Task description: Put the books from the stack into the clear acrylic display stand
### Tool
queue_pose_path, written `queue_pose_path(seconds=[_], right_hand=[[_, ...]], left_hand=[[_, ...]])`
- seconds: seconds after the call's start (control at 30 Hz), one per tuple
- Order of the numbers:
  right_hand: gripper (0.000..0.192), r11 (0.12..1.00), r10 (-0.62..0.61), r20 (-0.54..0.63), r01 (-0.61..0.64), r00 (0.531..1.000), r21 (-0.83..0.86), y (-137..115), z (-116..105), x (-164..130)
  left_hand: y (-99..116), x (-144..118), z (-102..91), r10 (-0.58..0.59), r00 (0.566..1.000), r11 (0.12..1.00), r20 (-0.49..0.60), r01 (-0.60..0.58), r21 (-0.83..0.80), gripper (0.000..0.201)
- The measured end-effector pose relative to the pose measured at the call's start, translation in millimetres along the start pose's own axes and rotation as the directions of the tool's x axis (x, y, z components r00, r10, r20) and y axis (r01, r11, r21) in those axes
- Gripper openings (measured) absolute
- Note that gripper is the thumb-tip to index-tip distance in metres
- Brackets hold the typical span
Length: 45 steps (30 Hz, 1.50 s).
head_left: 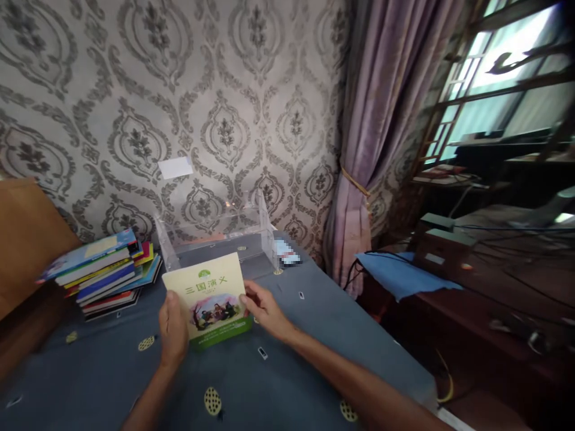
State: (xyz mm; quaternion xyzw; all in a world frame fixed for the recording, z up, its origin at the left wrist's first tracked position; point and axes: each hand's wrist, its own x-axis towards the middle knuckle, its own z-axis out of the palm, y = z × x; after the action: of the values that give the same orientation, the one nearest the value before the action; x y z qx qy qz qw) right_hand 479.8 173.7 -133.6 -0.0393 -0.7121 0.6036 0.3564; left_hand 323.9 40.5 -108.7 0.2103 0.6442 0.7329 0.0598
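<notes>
A book [211, 299] with a cream and green cover, a small picture of figures and Chinese characters is held up in front of me, above the table. My left hand [173, 329] grips its left edge, thumb toward the cover. At the right edge, my right hand [265, 308] has its thumb on the front and its fingers behind. Just beyond the book stands a clear plastic rack [269, 239] with upright side panels. A stack of books [108, 269] in several colours lies on the left, some of them askew.
A dark blue-grey patterned cloth covers the table [287, 383]. Behind the rack is a patterned wall, and a purple curtain [359, 149] hangs to the right. A brown wooden panel [31, 239] stands at far left. Boxes and cables lie beyond the table's right edge, near a blue cloth [399, 275].
</notes>
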Motion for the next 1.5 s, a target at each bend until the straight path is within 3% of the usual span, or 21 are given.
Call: queue_pose_path(seconds=[0.13, 0.2, 0.27, 0.33, 0.4, 0.47, 0.53, 0.6, 0.7, 0.83, 1.07, 1.13, 1.2, 1.33, 1.4, 1.5], right_hand=[[0.042, 0.999, 0.000, -0.012, 0.000, 1.000, -0.033, 1, 0, -3], [0.041, 0.997, -0.007, -0.036, 0.004, 0.999, -0.072, 0, -2, -3], [0.042, 0.994, -0.041, -0.063, 0.034, 0.997, -0.104, 1, -6, -2], [0.043, 0.989, -0.069, -0.078, 0.059, 0.995, -0.134, 3, -12, -2], [0.042, 0.980, -0.087, -0.053, 0.076, 0.995, -0.183, 8, -21, -4], [0.039, 0.965, -0.119, 0.004, 0.117, 0.993, -0.234, 16, -31, -9], [0.038, 0.947, -0.142, 0.079, 0.159, 0.987, -0.280, 24, -41, -15], [0.034, 0.919, -0.122, 0.169, 0.176, 0.978, -0.353, 32, -48, -22], [0.030, 0.851, -0.092, 0.310, 0.236, 0.946, -0.469, 39, -52, -32], [0.034, 0.766, -0.059, 0.435, 0.320, 0.899, -0.557, 40, -54, -40], [0.039, 0.711, -0.025, 0.466, 0.344, 0.884, -0.613, 30, -56, -44], [0.039, 0.672, 0.009, 0.462, 0.336, 0.887, -0.660, 26, -53, -41], [0.037, 0.633, 0.042, 0.452, 0.326, 0.891, -0.702, 22, -45, -35], [0.035, 0.585, 0.072, 0.438, 0.318, 0.896, -0.746, 18, -18, -15], [0.038, 0.572, 0.090, 0.447, 0.321, 0.890, -0.755, 18, 0, -2], [0.043, 0.532, 0.135, 0.439, 0.309, 0.888, -0.788, 24, 27, 15]], left_hand=[[-9, -4, -3.1, 0.011, 0.989, 0.999, 0.147, -0.005, -0.045, 0.066], [-8, -3, -4.1, 0.048, 0.987, 0.999, 0.154, -0.045, -0.022, 0.063], [-5, 0, -5.8, 0.137, 0.978, 0.989, 0.157, -0.144, 0.029, 0.058], [-2, 4, -9.0, 0.262, 0.931, 0.953, 0.256, -0.291, 0.085, 0.049], [1, 9, -14.1, 0.370, 0.802, 0.879, 0.470, -0.466, 0.103, 0.038], [0, 12, -21.1, 0.418, 0.598, 0.772, 0.683, -0.630, 0.079, 0.030], [-6, 12, -29.9, 0.387, 0.404, 0.652, 0.829, -0.756, 0.064, 0.032], [-15, 9, -39.9, 0.307, 0.276, 0.539, 0.911, -0.839, 0.073, 0.038], [-32, 1, -53.5, 0.207, 0.189, 0.429, 0.960, -0.899, 0.084, 0.048], [-42, -7, -62.3, 0.144, 0.138, 0.388, 0.980, -0.919, 0.073, 0.059], [-30, -6, -66.0, 0.001, 0.088, 0.456, 0.996, -0.887, 0.078, 0.074], [-31, -1, -67.1, -0.024, 0.097, 0.483, 0.995, -0.870, 0.096, 0.070], [-36, 7, -65.5, -0.023, 0.188, 0.488, 0.982, -0.855, 0.175, 0.058], [-54, 24, -52.6, 0.032, 0.453, 0.441, 0.891, -0.806, 0.393, 0.042], [-62, 29, -44.5, 0.080, 0.521, 0.414, 0.850, -0.793, 0.448, 0.041], [-72, 28, -36.4, 0.176, 0.564, 0.374, 0.807, -0.797, 0.475, 0.038]])
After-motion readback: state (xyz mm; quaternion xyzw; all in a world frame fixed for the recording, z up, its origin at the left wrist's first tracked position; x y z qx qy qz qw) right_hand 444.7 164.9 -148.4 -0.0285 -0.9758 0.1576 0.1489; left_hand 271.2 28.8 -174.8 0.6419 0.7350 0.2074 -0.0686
